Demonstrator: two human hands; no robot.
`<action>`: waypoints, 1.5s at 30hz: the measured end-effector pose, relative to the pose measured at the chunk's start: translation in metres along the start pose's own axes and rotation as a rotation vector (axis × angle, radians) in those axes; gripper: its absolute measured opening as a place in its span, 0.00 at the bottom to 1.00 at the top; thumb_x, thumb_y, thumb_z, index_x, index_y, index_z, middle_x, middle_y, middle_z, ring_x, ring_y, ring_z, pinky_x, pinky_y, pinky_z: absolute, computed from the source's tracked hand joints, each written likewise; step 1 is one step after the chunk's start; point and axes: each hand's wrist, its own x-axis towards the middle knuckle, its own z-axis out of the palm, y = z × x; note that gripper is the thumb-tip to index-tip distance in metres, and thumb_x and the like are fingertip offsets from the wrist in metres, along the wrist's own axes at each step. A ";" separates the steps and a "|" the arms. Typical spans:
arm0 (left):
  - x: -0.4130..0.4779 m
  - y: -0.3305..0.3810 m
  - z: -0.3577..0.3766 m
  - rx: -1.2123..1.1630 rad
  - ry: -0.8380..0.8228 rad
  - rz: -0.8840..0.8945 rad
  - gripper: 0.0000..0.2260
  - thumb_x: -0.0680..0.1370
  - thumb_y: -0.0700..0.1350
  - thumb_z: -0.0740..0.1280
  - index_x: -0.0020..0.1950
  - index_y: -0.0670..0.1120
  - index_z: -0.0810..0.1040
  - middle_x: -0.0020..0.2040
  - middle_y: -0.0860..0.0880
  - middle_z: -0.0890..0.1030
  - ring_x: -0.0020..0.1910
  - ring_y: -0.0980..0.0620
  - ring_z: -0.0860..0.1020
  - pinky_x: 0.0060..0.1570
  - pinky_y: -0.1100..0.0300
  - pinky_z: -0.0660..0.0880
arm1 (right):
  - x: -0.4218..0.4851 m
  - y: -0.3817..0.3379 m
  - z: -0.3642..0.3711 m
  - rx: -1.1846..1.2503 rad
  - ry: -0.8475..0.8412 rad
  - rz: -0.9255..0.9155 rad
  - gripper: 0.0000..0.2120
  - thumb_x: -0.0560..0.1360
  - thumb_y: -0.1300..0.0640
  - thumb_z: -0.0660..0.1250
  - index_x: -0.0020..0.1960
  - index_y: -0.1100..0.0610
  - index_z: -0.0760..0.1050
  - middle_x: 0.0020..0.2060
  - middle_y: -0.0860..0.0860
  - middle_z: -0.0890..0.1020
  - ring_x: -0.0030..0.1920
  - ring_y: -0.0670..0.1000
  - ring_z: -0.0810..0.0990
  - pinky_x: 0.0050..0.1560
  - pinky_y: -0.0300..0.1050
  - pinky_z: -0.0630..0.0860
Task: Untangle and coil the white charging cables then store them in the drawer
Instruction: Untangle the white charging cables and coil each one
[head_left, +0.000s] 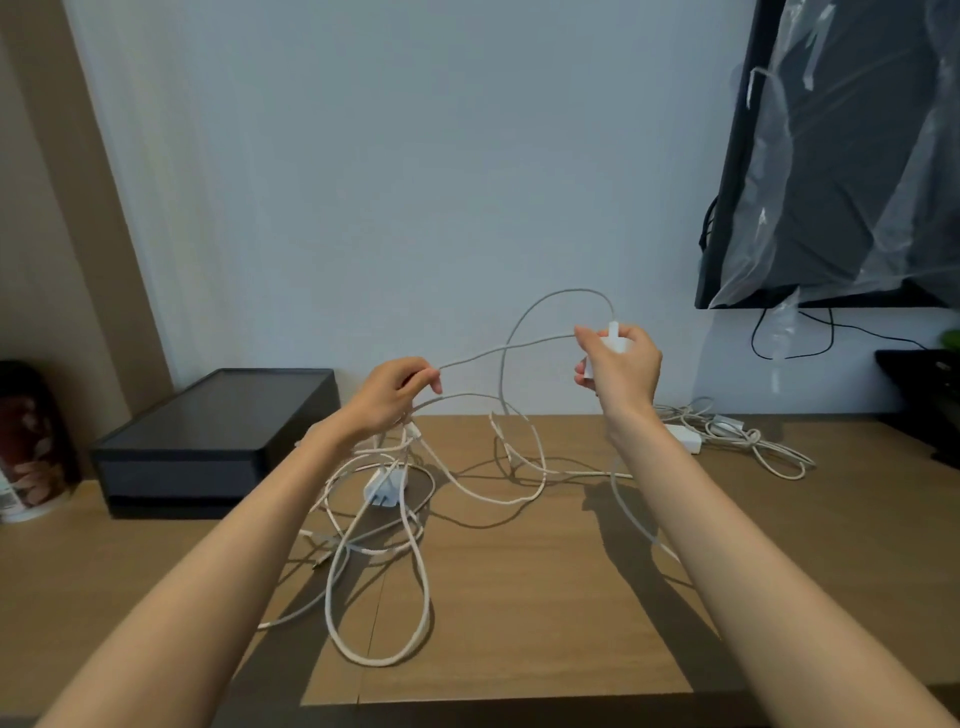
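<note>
1. You are holding a thin white charging cable (504, 345) in the air between your hands. The rest of the white cables are lying in a loose tangle (384, 545) on the brown wooden desk (519, 623), below and in front of your left hand (395, 395).
2. Your left hand is pinching the raised strand between thumb and fingertips. Your right hand (621, 358) is curling its fingers round a small white plug adapter (613, 338).
3. A loop is arching above your right hand and dropping across the strand you are stretching. Pulling your hands apart now is likely to tighten that crossing into a knot.
4. A second white charger block (384, 486) is sitting just under your left hand, ringed by loops. Lifting higher could drag it along or off the desk.
5. Beyond your right hand a separate bundle of white cable (737, 436) is lying. Sweeping sideways could snag it into your tangle.
6. The black drawer box (208, 431) is standing to the left of your left hand, apparently closed. Nothing is coiled yet, so I judge you are early in the untangling.
</note>
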 end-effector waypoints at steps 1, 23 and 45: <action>-0.001 -0.005 -0.002 0.015 0.003 -0.010 0.12 0.82 0.44 0.58 0.42 0.45 0.78 0.35 0.46 0.76 0.35 0.52 0.71 0.37 0.62 0.66 | 0.001 0.001 -0.002 0.011 0.033 0.008 0.09 0.73 0.58 0.71 0.42 0.55 0.70 0.34 0.53 0.76 0.27 0.48 0.73 0.31 0.40 0.78; 0.028 0.052 -0.008 -0.137 0.287 0.200 0.07 0.77 0.41 0.68 0.50 0.40 0.83 0.38 0.46 0.81 0.32 0.54 0.80 0.35 0.67 0.78 | -0.014 -0.004 0.023 -0.298 -0.433 -0.162 0.09 0.71 0.58 0.73 0.39 0.55 0.73 0.34 0.50 0.79 0.28 0.45 0.78 0.29 0.37 0.75; 0.006 0.001 0.008 0.060 0.169 -0.025 0.06 0.79 0.45 0.64 0.51 0.44 0.78 0.46 0.49 0.78 0.43 0.53 0.77 0.44 0.61 0.72 | -0.014 0.029 0.016 0.014 -0.107 -0.015 0.05 0.71 0.62 0.73 0.40 0.53 0.79 0.36 0.51 0.81 0.30 0.46 0.75 0.32 0.39 0.75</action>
